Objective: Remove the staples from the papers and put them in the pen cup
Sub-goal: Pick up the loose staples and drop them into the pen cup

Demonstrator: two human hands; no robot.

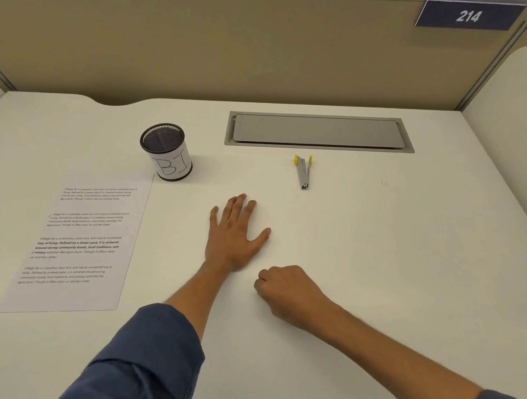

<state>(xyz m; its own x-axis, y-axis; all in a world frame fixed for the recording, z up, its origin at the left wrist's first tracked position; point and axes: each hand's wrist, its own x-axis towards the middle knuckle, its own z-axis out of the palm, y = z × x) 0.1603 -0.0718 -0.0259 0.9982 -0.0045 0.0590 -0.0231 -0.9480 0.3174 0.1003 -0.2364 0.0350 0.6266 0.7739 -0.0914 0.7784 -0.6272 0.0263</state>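
Pen cup (167, 152), mesh, labelled "BI". Printed papers (76, 246) just left of cup. Staple remover (304, 171) well right of cup. Left hand (235, 234) flat, fingers spread; right hand (285, 290) curled, contents unclear. Sign (468, 15) reads "214".

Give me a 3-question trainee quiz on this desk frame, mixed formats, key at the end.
1. True or false: the left hand lies flat on the desk with straight fingers.
2. Multiple choice: where does the staple remover lie? A) inside the pen cup B) on the papers C) on the bare desk, in front of the grey cable hatch D) in the right hand
3. Fill in: the letters on the pen cup's label read ____.

Key: 1 true. 2 C. 3 BI.
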